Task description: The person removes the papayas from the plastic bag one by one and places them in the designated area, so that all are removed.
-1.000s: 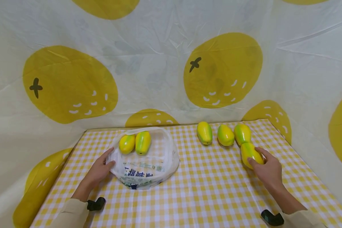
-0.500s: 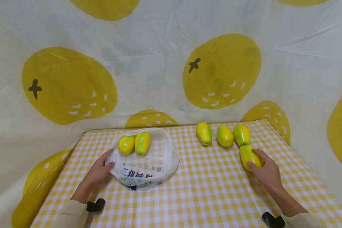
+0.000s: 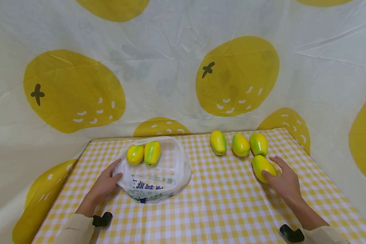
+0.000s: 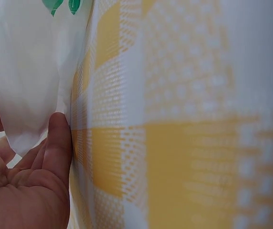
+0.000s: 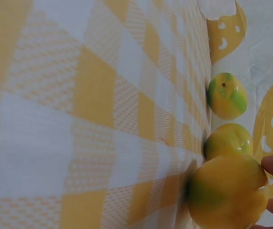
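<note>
My left hand (image 3: 105, 181) holds the left rim of a white plastic bag (image 3: 183, 176); the left wrist view shows the bag's film (image 4: 26, 71) between thumb and fingers. Two yellow-green papayas, a rounder one (image 3: 135, 155) and a longer one (image 3: 152, 154), lie inside the open bag. On the right, my right hand (image 3: 285, 179) is at the nearest papaya (image 3: 259, 164), thumb laid on it and forefinger standing apart from its side. Seen from the right wrist, this papaya (image 5: 227, 191) has fingertips at its edge; the rest of the hand is out of frame.
Three more papayas stand along the table's back right: a left one (image 3: 218, 143), a middle one (image 3: 241, 145) and a right one (image 3: 258, 144). A checked cloth (image 3: 207, 210) covers the table. Behind it hangs a fruit-print curtain (image 3: 164, 74).
The nearest papaya has shifted slightly left and turned under my right hand. My right forefinger has come away from its side. My left hand and the bag have hardly moved.
</note>
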A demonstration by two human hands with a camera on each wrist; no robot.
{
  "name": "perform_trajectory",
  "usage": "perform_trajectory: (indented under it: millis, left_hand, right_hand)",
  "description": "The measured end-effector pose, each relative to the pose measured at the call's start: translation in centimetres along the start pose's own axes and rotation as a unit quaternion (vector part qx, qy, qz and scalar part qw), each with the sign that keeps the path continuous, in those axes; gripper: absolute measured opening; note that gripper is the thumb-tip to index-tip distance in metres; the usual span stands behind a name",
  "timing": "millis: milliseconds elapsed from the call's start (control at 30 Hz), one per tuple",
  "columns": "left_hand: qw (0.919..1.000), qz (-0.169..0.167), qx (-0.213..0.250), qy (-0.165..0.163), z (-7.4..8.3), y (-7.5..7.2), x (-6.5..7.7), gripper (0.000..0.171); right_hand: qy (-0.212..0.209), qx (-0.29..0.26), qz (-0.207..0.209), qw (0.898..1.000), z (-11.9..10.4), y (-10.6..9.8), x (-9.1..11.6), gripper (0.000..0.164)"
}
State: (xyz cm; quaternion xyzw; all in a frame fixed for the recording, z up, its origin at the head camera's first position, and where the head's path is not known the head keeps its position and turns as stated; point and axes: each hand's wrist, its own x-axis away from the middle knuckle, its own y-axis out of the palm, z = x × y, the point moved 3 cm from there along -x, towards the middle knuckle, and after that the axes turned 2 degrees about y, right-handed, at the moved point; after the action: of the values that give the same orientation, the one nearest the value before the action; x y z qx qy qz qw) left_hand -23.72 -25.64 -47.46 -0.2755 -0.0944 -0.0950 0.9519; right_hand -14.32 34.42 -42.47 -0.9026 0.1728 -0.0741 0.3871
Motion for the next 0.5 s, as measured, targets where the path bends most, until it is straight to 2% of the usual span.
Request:
perform_trajectory:
  millis: [500]
  left_hand:
    - [1.0, 0.0, 0.003, 0.009, 0.0, 0.0, 0.1, 0.071]
  right_hand:
    - [-0.068, -0.022, 0.028, 0.997, -2.6, 0.2, 0.1, 0.063]
